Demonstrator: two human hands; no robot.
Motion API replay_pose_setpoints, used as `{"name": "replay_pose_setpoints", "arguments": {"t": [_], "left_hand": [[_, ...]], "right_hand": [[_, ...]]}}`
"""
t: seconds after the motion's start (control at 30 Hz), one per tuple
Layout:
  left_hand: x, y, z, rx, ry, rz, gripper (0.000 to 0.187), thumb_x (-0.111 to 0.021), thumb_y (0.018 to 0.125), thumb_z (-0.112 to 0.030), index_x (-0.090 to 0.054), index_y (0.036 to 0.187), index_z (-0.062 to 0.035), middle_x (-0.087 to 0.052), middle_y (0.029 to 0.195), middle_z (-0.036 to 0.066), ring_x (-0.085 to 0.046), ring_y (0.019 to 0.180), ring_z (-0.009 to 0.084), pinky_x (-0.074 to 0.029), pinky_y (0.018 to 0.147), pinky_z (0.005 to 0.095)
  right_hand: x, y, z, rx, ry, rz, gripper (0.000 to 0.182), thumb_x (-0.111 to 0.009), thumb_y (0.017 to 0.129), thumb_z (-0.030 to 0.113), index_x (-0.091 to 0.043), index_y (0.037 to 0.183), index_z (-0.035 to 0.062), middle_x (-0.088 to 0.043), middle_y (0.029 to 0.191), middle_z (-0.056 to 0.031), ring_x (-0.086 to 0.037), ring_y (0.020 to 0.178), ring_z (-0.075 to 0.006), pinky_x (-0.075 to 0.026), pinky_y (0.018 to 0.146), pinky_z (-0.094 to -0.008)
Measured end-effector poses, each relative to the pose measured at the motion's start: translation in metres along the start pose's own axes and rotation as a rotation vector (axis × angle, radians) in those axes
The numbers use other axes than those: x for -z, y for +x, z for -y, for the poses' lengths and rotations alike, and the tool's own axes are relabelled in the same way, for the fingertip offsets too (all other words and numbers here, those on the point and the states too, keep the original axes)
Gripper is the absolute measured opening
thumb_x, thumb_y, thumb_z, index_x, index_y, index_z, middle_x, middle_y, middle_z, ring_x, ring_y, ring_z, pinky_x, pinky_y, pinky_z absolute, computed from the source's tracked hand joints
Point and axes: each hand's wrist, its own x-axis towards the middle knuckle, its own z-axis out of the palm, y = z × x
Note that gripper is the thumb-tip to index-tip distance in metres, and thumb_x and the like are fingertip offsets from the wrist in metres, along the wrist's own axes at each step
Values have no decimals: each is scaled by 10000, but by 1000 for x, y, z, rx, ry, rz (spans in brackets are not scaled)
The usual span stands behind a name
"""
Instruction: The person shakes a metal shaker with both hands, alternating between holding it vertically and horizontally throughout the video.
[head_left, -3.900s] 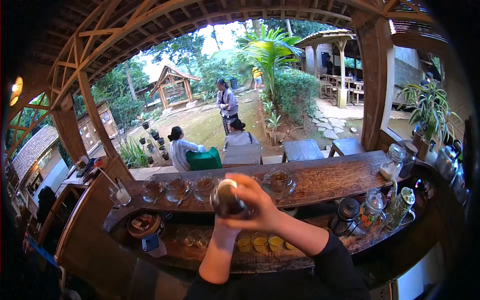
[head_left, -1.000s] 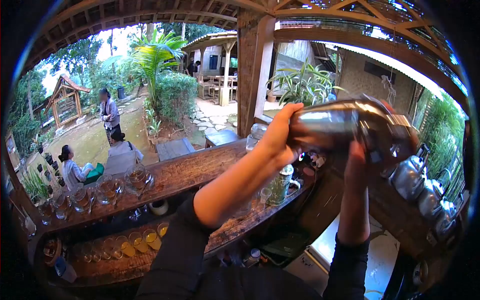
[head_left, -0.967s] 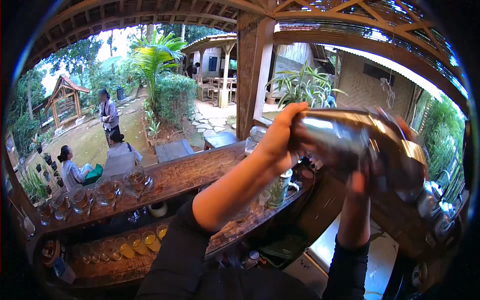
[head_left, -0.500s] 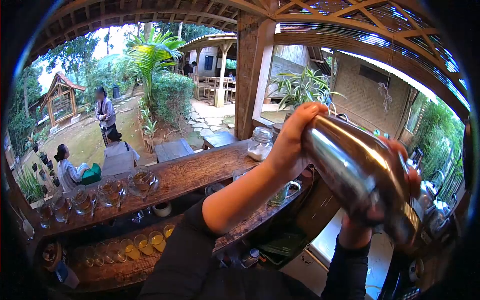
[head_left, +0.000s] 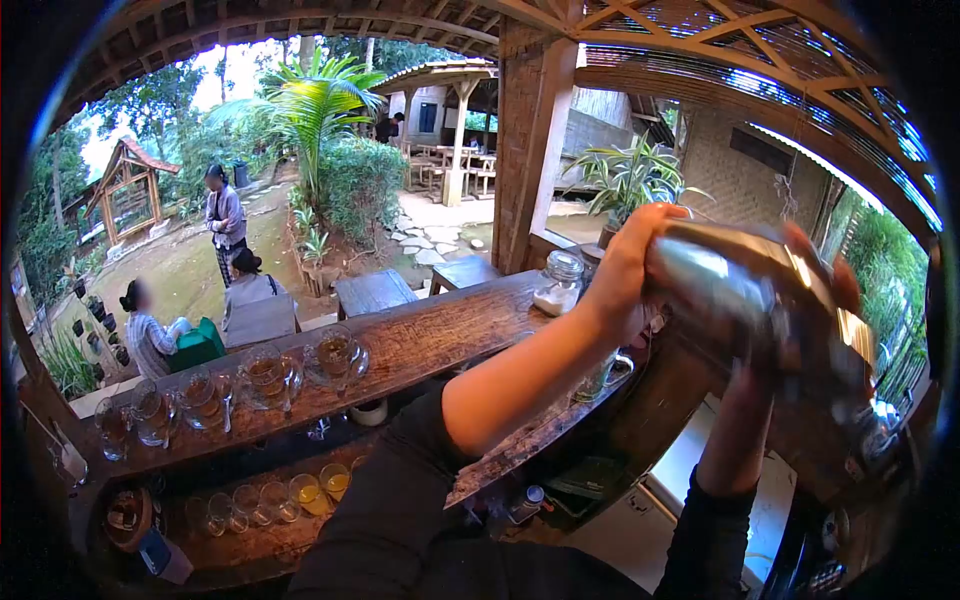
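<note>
A large shiny metal cocktail shaker [head_left: 745, 280] is held up at the right, tilted and smeared by motion. My left hand [head_left: 635, 255] is wrapped round its upper left end. My right hand [head_left: 840, 275] grips it from behind and below; only some blurred fingers show past the far side, and the palm is hidden. Beneath my left forearm a glass mug [head_left: 597, 378] stands on the counter. A lidded glass jar [head_left: 560, 284] with white contents sits just left of my left hand.
Several glass cups of brown drink [head_left: 265, 378] line the wooden counter [head_left: 440, 338]. Small glasses, some holding yellow liquid [head_left: 312, 493], stand on the lower shelf [head_left: 250, 550]. Metal kettles [head_left: 880, 430] are at the right. People [head_left: 225, 215] stand and sit outside.
Both hands have swung the shaker slightly right, and it lies at a flatter tilt. The view has shifted left, so the counter and cups appear further right. Both hands keep their grip.
</note>
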Motion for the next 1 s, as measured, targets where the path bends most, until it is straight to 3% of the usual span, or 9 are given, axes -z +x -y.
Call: {"name": "replay_pose_setpoints", "arguments": {"t": [0.17, 0.33, 0.43, 0.5, 0.63, 0.7, 0.83, 0.93, 1.0], "left_hand": [[59, -1, 20, 358, -38, -510, 332, -395, 839, -384, -558, 1002, -146, -599, 922, 72, -585, 826, 199, -503, 728, 389], [13, -36, -25, 114, 76, -94, 399, -377, 828, -435, -531, 1025, -124, -595, 885, 100, -558, 768, 164, -476, 612, 290], [-9, -47, -41, -75, 74, -56, 386, -376, 848, -423, -555, 975, -106, -601, 892, 106, -586, 781, 173, -490, 612, 298], [29, -47, -28, 250, 32, -105, 329, -422, 842, -379, -519, 1023, -122, -564, 943, 102, -565, 848, 217, -483, 740, 384], [37, -65, -25, 424, 5, -655, 341, -408, 829, -395, -567, 901, -102, -591, 756, 33, -558, 636, 167, -479, 603, 298], [38, -66, -37, 365, 8, -308, 302, -420, 831, -356, -552, 928, -102, -587, 783, 33, -559, 649, 164, -474, 611, 275], [-4, -53, -48, 25, 248, -116, 281, -467, 849, -342, -523, 969, -94, -574, 841, 44, -577, 719, 155, -490, 638, 290], [32, -30, -37, 307, 99, -270, 335, -459, 843, -351, -500, 1039, -83, -560, 925, 84, -577, 832, 191, -500, 712, 347], [54, -25, -19, 408, 63, -459, 356, -468, 829, -364, -517, 1028, -73, -582, 882, 68, -587, 757, 155, -507, 661, 304]], "right_hand": [[-40, -14, -22, -491, 73, -22, 693, -689, 709, 77, -294, 1277, 44, -340, 1230, -94, -464, 1064, -189, -395, 888, -295], [-30, -20, 53, 89, -326, 135, 743, -713, 701, 192, -283, 1285, 27, -391, 1225, -149, -421, 1155, -263, -369, 954, -348], [-13, -30, 66, -322, 563, 88, 739, -716, 714, 252, -286, 1291, 85, -428, 1192, -196, -490, 1078, -302, -417, 920, -375], [-31, -26, 41, 120, -542, 218, 699, -701, 720, 149, -294, 1288, 126, -448, 1169, -164, -497, 1056, -274, -411, 908, -349], [-55, -35, 22, -565, 159, -201, 689, -690, 715, 78, -286, 1273, 47, -466, 1171, -146, -503, 1011, -232, -361, 932, -317], [-35, -24, 32, 71, -506, 45, 720, -721, 705, 203, -292, 1253, 20, -472, 1152, -138, -502, 1034, -249, -382, 924, -344], [-24, -36, 42, -161, 348, -150, 829, -692, 659, 518, -329, 1205, 12, -481, 1148, -179, -493, 1075, -302, -419, 914, -417], [-33, -25, 9, 166, -479, -87, 719, -680, 728, 143, -231, 1288, 100, -456, 1181, -175, -479, 1075, -239, -409, 914, -355], [-47, -36, -9, -249, 13, -173, 754, -659, 726, 61, -197, 1322, 87, -458, 1165, -122, -462, 1038, -176, -396, 875, -306]]}}
